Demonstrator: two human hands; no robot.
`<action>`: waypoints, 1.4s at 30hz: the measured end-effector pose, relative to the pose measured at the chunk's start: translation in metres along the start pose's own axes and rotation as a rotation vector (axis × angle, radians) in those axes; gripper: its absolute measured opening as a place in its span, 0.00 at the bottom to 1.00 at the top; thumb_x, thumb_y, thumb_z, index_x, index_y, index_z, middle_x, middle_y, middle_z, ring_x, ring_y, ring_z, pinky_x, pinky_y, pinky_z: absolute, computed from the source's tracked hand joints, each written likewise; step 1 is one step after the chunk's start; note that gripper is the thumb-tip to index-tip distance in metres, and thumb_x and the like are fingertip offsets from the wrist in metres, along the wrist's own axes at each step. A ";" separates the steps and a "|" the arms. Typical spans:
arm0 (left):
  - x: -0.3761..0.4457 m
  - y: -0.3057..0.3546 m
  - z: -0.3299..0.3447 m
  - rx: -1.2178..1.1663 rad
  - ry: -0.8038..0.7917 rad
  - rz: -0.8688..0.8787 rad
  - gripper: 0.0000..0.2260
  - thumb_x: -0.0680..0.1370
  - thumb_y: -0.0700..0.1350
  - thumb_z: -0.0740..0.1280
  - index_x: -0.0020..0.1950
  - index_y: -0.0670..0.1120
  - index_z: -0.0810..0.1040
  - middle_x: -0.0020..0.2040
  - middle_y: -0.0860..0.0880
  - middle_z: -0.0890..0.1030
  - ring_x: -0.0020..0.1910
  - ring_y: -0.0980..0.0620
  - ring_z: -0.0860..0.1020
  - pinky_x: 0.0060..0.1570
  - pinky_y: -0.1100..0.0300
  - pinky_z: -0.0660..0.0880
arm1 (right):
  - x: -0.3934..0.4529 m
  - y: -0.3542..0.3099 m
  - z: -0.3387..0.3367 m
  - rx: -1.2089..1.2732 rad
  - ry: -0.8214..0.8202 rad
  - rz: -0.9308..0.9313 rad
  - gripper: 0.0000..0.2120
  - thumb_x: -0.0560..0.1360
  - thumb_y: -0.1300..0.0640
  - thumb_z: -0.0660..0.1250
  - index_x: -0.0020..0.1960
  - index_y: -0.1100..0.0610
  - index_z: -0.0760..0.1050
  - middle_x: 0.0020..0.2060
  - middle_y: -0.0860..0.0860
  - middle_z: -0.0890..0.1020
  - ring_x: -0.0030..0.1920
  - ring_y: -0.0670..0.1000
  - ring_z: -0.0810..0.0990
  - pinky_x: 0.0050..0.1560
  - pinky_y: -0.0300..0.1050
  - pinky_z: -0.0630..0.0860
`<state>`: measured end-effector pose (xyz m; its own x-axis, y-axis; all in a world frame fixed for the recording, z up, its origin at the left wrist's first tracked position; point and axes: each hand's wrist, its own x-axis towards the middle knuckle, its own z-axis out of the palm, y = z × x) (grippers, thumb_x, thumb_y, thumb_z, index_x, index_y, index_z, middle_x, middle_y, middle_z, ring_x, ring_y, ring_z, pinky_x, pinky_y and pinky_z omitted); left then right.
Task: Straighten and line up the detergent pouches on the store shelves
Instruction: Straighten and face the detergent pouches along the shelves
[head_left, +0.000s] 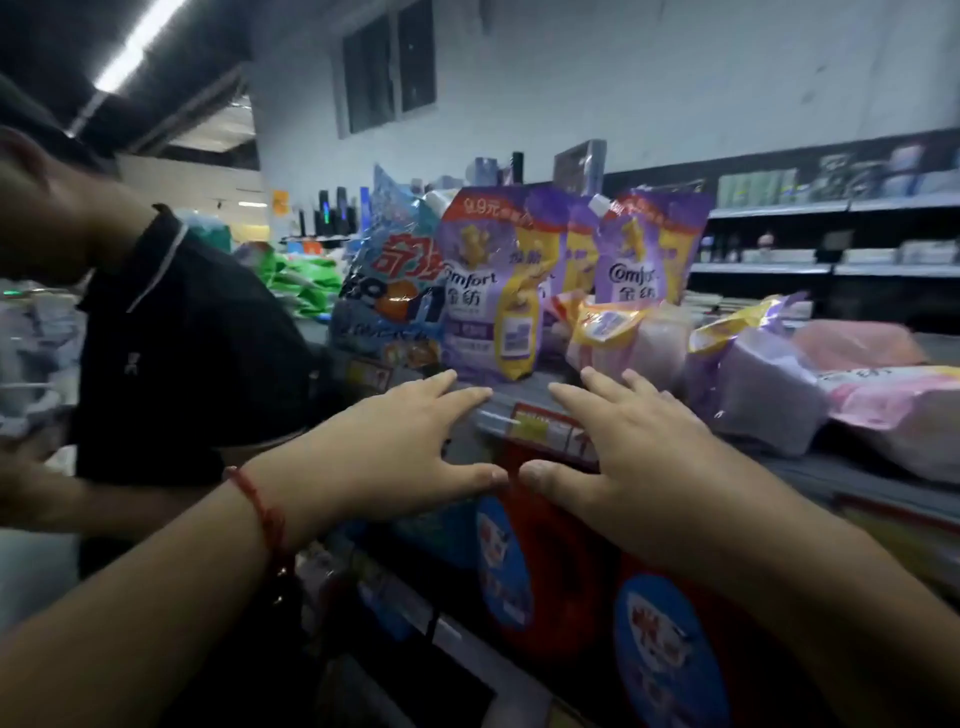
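While two purple Comfort pouches (491, 291) are standing upright at the far left of the top shelf (511, 397), the pouches to the right (748, 384) are lying toppled, so most straightening is remaining. The left hand (400, 441) and right hand (628, 441) are hovering flat-fingered, holding nothing, near the shelf edge's price tag (540, 428). A dim store aisle is surrounding them, with another person in a dark shirt (192, 353) at left.

1. The left hand (410, 441) and right hand (628, 441) reach side by side, thumbs nearly touching, before the shelf edge (498, 402).
2. Just behind the left hand's fingertips an upright Comfort pouch (488, 291) stands on the shelf.
3. Left of it stands another pouch (387, 291).
4. Behind the right hand stands a second Comfort pouch (649, 249), with toppled pouches (753, 384) before it and to the right.
5. A price tag (540, 426) lies between the hands.
6. Bottles (670, 639) sit below both hands.
7. Another person (182, 353) stands left of the left hand.
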<state>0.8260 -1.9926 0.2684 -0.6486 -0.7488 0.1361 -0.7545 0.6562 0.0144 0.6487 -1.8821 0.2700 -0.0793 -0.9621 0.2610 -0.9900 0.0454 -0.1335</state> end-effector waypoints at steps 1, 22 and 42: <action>0.012 0.000 -0.004 0.007 0.007 0.041 0.40 0.71 0.75 0.58 0.79 0.65 0.47 0.81 0.55 0.46 0.80 0.54 0.50 0.76 0.53 0.55 | 0.003 0.003 -0.007 -0.022 0.013 0.033 0.39 0.74 0.29 0.54 0.79 0.42 0.47 0.79 0.46 0.48 0.79 0.53 0.44 0.77 0.55 0.45; 0.159 0.036 0.006 -0.271 0.301 0.536 0.27 0.77 0.63 0.63 0.73 0.57 0.64 0.69 0.52 0.72 0.65 0.48 0.73 0.59 0.51 0.74 | 0.124 0.018 -0.074 -0.185 -0.006 0.593 0.24 0.81 0.41 0.57 0.62 0.59 0.76 0.56 0.56 0.80 0.54 0.57 0.77 0.46 0.45 0.73; 0.188 0.031 0.029 -0.562 0.490 0.578 0.18 0.79 0.58 0.61 0.67 0.56 0.70 0.60 0.53 0.76 0.58 0.49 0.76 0.52 0.52 0.75 | 0.264 0.062 -0.041 -0.283 -0.081 0.653 0.19 0.79 0.47 0.62 0.60 0.61 0.77 0.46 0.54 0.76 0.45 0.53 0.75 0.41 0.43 0.71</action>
<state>0.6777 -2.1155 0.2662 -0.6966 -0.2545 0.6708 -0.0876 0.9582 0.2725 0.5611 -2.1224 0.3703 -0.6678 -0.7311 0.1396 -0.7366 0.6761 0.0179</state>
